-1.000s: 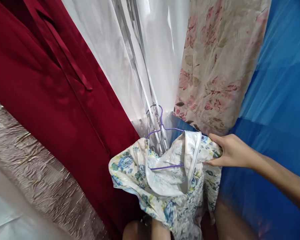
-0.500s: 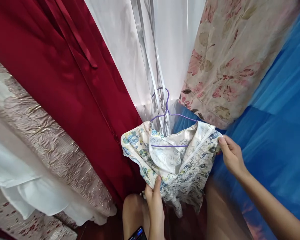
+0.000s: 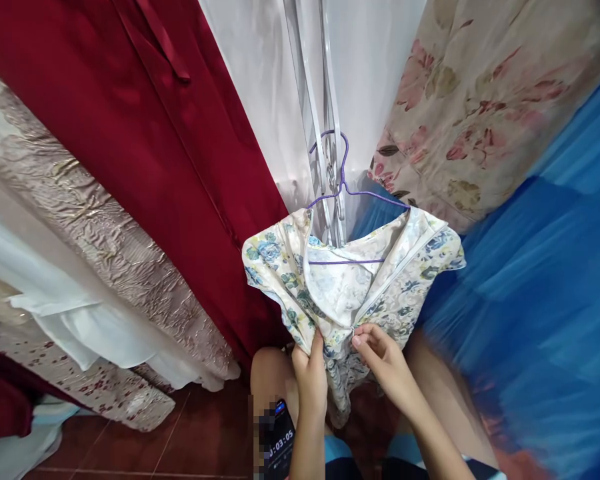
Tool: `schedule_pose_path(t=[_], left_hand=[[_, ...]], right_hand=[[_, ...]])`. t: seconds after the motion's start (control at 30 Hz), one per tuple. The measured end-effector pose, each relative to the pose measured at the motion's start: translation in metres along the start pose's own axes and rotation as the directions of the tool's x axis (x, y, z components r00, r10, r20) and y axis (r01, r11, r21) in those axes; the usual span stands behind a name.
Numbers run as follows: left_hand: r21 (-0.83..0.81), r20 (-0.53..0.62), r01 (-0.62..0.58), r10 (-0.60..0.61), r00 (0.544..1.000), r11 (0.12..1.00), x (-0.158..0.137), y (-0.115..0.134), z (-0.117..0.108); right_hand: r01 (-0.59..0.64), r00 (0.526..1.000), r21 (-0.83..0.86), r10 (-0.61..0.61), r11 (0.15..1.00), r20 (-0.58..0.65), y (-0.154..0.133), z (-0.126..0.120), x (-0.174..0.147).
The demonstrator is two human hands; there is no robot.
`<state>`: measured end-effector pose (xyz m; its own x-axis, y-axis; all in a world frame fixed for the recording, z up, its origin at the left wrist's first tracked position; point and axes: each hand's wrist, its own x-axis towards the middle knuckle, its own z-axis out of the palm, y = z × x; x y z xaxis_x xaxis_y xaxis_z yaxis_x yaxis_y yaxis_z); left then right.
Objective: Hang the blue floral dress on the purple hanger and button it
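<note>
A floral dress (image 3: 415,287), cream with blue and green flowers, hangs on a purple wire hanger (image 3: 375,195) in front of me. Its back is unzipped, so the neckline gapes in a V and the pale lining shows. My left hand (image 3: 310,367) grips the dress fabric left of the opening, thumb on top. At the bottom of the V, my right hand (image 3: 377,350) pinches what looks like the zipper pull (image 3: 353,331), which is mostly covered by my fingertips. The dress's lower part bunches down between my knees.
White straps (image 3: 305,93) hang behind the hanger. Around stand a red dress (image 3: 180,153), a white one (image 3: 375,73), a pink-flowered one (image 3: 460,113) and a blue tulle one (image 3: 540,280). A phone (image 3: 280,440) showing a timer lies by my left forearm, above red floor tiles (image 3: 205,420).
My right hand has left the dress's right sleeve and come to the bottom of the neckline opening. My left hand keeps its hold. The view has shifted, showing more floor and the phone.
</note>
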<state>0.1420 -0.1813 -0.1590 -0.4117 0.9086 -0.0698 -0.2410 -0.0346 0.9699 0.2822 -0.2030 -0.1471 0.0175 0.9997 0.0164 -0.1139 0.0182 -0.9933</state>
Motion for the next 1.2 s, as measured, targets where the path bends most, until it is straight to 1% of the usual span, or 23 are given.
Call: schedule_pose_path(t=[0.1, 0.2, 0.33, 0.4, 0.47, 0.5, 0.57, 0.63, 0.67, 0.7, 0.73, 0.77, 0.8, 0.83, 0.9, 0.97, 1.13, 1.2], left_hand=[[-0.021, -0.008, 0.004, -0.005, 1.000, 1.000, -0.006, 0.002, 0.003], [-0.044, -0.013, 0.047, -0.047, 0.999, 0.998, -0.015, 0.003, 0.009], [-0.016, 0.031, 0.059, -0.058, 0.998, 0.998, -0.029, 0.005, 0.017], [-0.008, 0.043, 0.062, -0.062, 0.997, 0.998, -0.033, 0.003, 0.020], [-0.014, 0.040, 0.040, -0.039, 0.998, 0.999, -0.036, 0.000, 0.022], [-0.007, 0.019, 0.004, -0.004, 1.000, 1.000, -0.038, -0.003, 0.022], [0.056, -0.059, -0.127, 0.130, 0.990, 0.990, -0.043, -0.006, 0.022], [0.177, -0.129, -0.280, 0.305, 0.944, 0.943, -0.049, -0.010, 0.023], [0.227, -0.138, -0.348, 0.384, 0.913, 0.910, -0.052, -0.012, 0.023], [0.259, -0.119, -0.406, 0.446, 0.887, 0.877, -0.055, -0.014, 0.024], [0.267, -0.076, -0.447, 0.481, 0.873, 0.854, -0.057, -0.017, 0.025], [0.249, -0.013, -0.465, 0.483, 0.875, 0.850, -0.059, -0.021, 0.026], [0.211, 0.066, -0.454, 0.451, 0.890, 0.866, -0.059, -0.025, 0.027], [0.167, 0.150, -0.416, 0.394, 0.907, 0.894, -0.058, -0.029, 0.028], [0.099, 0.284, -0.305, 0.267, 0.921, 0.947, -0.053, -0.037, 0.030], [0.070, 0.339, -0.243, 0.206, 0.918, 0.968, -0.046, -0.040, 0.030], [0.106, 0.447, -0.222, 0.153, 0.881, 0.969, -0.033, -0.028, 0.030], [0.126, 0.453, -0.207, 0.129, 0.882, 0.970, -0.034, -0.023, 0.030]], right_hand=[[0.016, 0.997, -0.047, -0.012, 0.999, 0.079, -0.011, -0.001, 0.008], [0.025, 0.994, -0.084, -0.016, 0.996, 0.104, -0.014, -0.002, 0.009], [0.030, 0.999, -0.046, -0.030, 0.998, 0.011, -0.012, -0.001, 0.001], [0.000, 0.999, 0.006, 0.000, 1.000, -0.033, -0.012, -0.002, -0.005], [-0.042, 0.996, 0.060, 0.046, 0.997, -0.074, -0.014, -0.006, -0.009], [-0.058, 0.993, 0.081, 0.066, 0.995, -0.094, -0.015, -0.007, -0.011], [-0.082, 0.989, 0.115, 0.095, 0.990, -0.113, -0.016, -0.010, -0.014], [-0.103, 0.989, 0.127, 0.115, 0.987, -0.096, -0.015, -0.012, -0.015], [-0.107, 0.989, 0.127, 0.119, 0.986, -0.087, -0.014, -0.012, -0.016], [-0.105, 0.990, 0.123, 0.116, 0.987, -0.084, -0.013, -0.011, -0.016], [-0.098, 0.991, 0.118, 0.108, 0.988, -0.080, -0.012, -0.010, -0.016], [-0.088, 0.992, 0.116, 0.097, 0.989, -0.075, -0.010, -0.009, -0.017], [-0.074, 0.994, 0.119, 0.082, 0.990, -0.070, -0.009, -0.007, -0.017], [-0.059, 0.996, 0.123, 0.068, 0.991, -0.065, -0.007, -0.006, -0.017], [-0.040, 0.998, 0.122, 0.047, 0.992, -0.051, -0.005, -0.004, -0.017], [-0.033, 0.999, 0.104, 0.036, 0.994, -0.029, -0.004, -0.003, -0.017], [-0.009, 0.999, 0.071, 0.007, 0.997, 0.039, -0.009, -0.007, -0.014], [-0.011, 0.998, 0.082, 0.007, 0.997, 0.058, -0.012, -0.007, -0.013]])
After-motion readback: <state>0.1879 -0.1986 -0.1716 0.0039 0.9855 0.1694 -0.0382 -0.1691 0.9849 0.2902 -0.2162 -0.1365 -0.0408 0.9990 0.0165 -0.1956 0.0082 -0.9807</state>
